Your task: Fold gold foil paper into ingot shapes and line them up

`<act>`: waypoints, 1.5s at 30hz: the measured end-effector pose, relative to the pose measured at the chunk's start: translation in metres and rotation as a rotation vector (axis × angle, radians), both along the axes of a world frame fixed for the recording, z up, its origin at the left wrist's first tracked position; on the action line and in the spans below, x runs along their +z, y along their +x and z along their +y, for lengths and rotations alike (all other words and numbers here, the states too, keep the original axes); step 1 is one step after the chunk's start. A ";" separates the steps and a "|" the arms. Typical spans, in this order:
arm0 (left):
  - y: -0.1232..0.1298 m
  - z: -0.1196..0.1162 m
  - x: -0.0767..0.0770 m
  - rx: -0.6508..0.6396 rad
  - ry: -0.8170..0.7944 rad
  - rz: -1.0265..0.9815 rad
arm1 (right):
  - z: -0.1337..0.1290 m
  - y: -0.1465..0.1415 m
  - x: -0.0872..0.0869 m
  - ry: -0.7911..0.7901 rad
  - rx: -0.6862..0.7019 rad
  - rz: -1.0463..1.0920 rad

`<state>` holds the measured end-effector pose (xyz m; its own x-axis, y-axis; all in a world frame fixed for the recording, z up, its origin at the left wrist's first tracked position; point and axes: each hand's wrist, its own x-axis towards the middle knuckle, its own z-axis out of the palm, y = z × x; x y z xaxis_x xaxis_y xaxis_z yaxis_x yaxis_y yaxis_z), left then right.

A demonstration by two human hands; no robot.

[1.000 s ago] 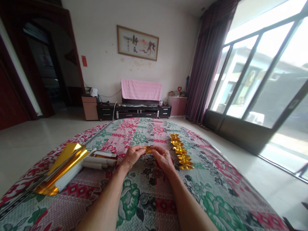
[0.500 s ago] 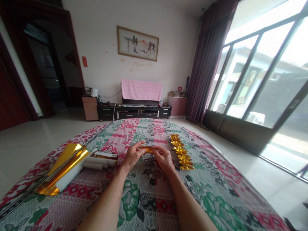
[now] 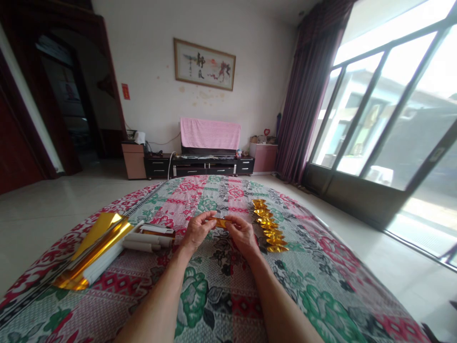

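Note:
A small strip of gold foil paper point(image 3: 223, 223) is stretched between my two hands above the middle of the cloth. My left hand point(image 3: 198, 230) pinches its left end, and my right hand point(image 3: 243, 233) pinches the right end. Just right of my right hand, several folded gold foil pieces point(image 3: 273, 233) lie in a row running away from me. Gold foil sheets point(image 3: 103, 247) with white undersides lie at the left, partly curled. Beside them are rolled papers point(image 3: 143, 241), white outside, with some gold showing.
The table has a patterned red, green and grey cloth point(image 3: 321, 305). Beyond it stands a low black TV cabinet point(image 3: 191, 170) with a pink towel point(image 3: 210, 133) above. A purple curtain point(image 3: 300, 95) and glass doors are at the right.
The gold strip has tilted slightly and shows a flatter face between my fingertips. My left fingers have lowered a little; both hands remain in nearly the same place.

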<state>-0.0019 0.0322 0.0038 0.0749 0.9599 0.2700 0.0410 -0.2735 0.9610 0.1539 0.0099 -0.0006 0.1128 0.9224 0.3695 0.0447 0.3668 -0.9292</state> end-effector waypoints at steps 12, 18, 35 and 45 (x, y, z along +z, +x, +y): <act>0.001 -0.002 0.003 0.045 0.000 0.012 | -0.001 0.000 0.002 0.014 0.010 -0.013; 0.002 -0.002 0.004 0.045 0.001 0.008 | 0.000 -0.001 0.001 0.035 0.011 -0.010; 0.003 -0.006 0.008 0.075 -0.006 0.038 | -0.001 0.000 0.002 0.043 -0.024 -0.056; 0.002 0.001 0.000 0.085 0.065 0.133 | 0.003 0.001 -0.004 0.090 -0.145 -0.208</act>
<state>-0.0001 0.0331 0.0033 0.0338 0.9450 0.3252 0.1919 -0.3255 0.9259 0.1547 0.0134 -0.0047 0.1548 0.8644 0.4784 0.2895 0.4233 -0.8585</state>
